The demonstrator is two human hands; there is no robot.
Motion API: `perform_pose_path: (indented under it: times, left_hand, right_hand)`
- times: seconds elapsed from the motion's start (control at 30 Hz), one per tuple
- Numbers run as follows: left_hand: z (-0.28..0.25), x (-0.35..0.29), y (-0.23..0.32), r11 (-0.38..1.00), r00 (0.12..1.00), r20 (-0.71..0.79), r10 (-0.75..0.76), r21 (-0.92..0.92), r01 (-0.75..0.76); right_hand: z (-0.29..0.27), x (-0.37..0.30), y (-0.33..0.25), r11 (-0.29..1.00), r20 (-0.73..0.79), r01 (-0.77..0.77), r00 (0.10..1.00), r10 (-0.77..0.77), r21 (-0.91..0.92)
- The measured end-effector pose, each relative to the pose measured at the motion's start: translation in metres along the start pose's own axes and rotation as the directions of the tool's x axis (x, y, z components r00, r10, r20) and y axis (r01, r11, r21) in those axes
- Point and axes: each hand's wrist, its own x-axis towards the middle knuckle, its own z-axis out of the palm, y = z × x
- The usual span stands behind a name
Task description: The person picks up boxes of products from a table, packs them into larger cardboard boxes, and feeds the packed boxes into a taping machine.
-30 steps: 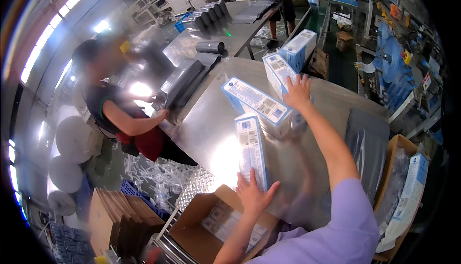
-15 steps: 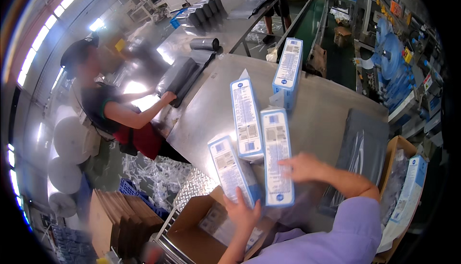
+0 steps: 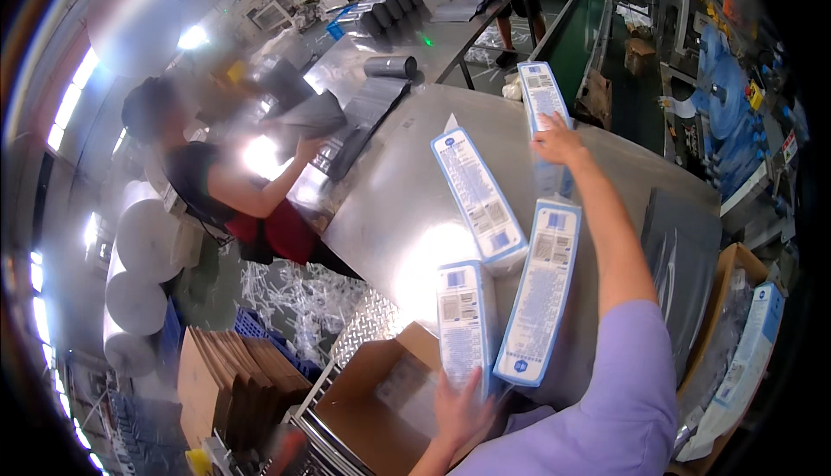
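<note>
Several long blue-and-white boxes with loose clear wrap at their ends lie on the metal table. My left hand (image 3: pixel 460 411) grips the lower end of the nearest left box (image 3: pixel 460 311), its fingers spread over the end, slightly blurred. With my arm stretched out, my right hand (image 3: pixel 558 140) has its fingers closed over the left edge of the far box (image 3: pixel 543 86). Between them lie a slanted middle box (image 3: pixel 478 190) and a right-hand box (image 3: pixel 538 290), neither held. An open cardboard carton (image 3: pixel 359 407) below my left hand has clear-wrapped packs inside.
A grey plastic sheet (image 3: pixel 679 255) lies on the table's right side. Beyond it, another carton (image 3: pixel 736 260) holds a blue-and-white box. At left, a person handles dark film (image 3: pixel 368 121); another works at the far table. Flattened cardboard (image 3: pixel 212 381) stands lower left.
My right hand has left the right-hand box and reached out to the far one. The nearest left box has turned more upright under my left hand; the right-hand and middle boxes have changed slant.
</note>
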Motion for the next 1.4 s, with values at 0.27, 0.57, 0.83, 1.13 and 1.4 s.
perform_pose_path:
  times: [0.27, 0.57, 0.83, 1.13, 1.4]
  left_hand:
    - [0.000, 0.034, -0.018, 0.987, 0.970, 0.189, 0.153, 0.016, -0.158]
    - [0.032, 0.132, 0.010, 0.995, 0.994, 0.032, 0.100, 0.002, -0.100]
    - [0.003, 0.087, 0.001, 0.997, 0.947, 0.322, 0.002, -0.077, 0.024]
    - [0.054, 0.105, -0.068, -0.341, 0.804, 0.556, -0.212, -0.813, 0.472]
    - [0.032, -0.001, -0.101, 0.127, 0.886, 0.210, -0.414, -0.950, 0.284]
  right_hand:
    - [-0.050, -0.143, 0.056, 0.986, -0.156, 0.149, 0.978, -0.137, 0.068]
    - [-0.039, -0.323, -0.057, 1.000, -0.160, -0.006, 0.987, 0.008, 0.007]
    - [-0.032, -0.369, -0.050, 0.593, -0.061, -0.167, 0.937, 0.344, 0.787]
    - [0.053, -0.260, -0.024, -0.180, 0.737, -0.718, 0.671, 0.076, 0.673]
    - [0.070, -0.220, -0.094, -0.052, 0.692, -0.715, 0.690, -0.212, 0.697]
